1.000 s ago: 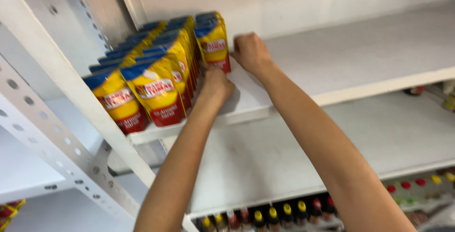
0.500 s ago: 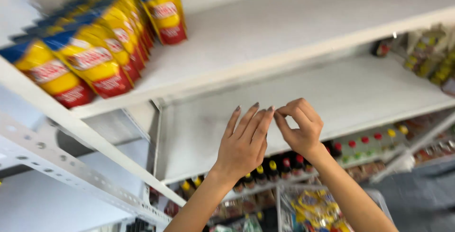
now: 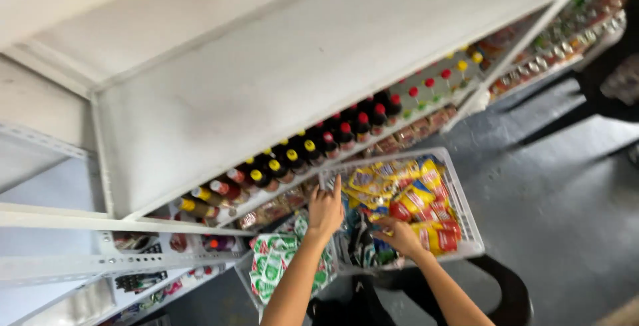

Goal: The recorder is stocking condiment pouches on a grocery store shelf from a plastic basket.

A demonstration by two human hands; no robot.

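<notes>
In the lower middle of the frame, both of the person's bare arms are reaching down from the bottom edge into a white wire basket (image 3: 462, 201) that is sitting low beside the shelving. The left hand (image 3: 325, 210) is hovering over the basket's left part with its fingers spread and pointing upward in the frame, gripping nothing that can be seen. The right hand (image 3: 399, 235) is lying just right of it, curled down among the yellow pouches (image 3: 418, 196) with red and blue ends that are filling the basket's right half; its fingers are touching the pouches, but whether they are closing on one cannot be told, since the fingertips are buried in the pile. At the basket's lower left, green and white packets (image 3: 273, 266) are lying in a heap, partly behind the left forearm. Above the basket, a white metal shelf (image 3: 253, 79) is stretching bare across the upper half of the frame. Under its front edge, a row of dark bottles (image 3: 313, 149) is running diagonally from centre left up toward the upper right, with yellow caps on the left and red caps farther right. A perforated white upright (image 3: 120, 263) is crossing the lower left corner. A grey floor (image 3: 559, 206) is filling the right side, and a dark, blurred shape is showing at the far right edge.
</notes>
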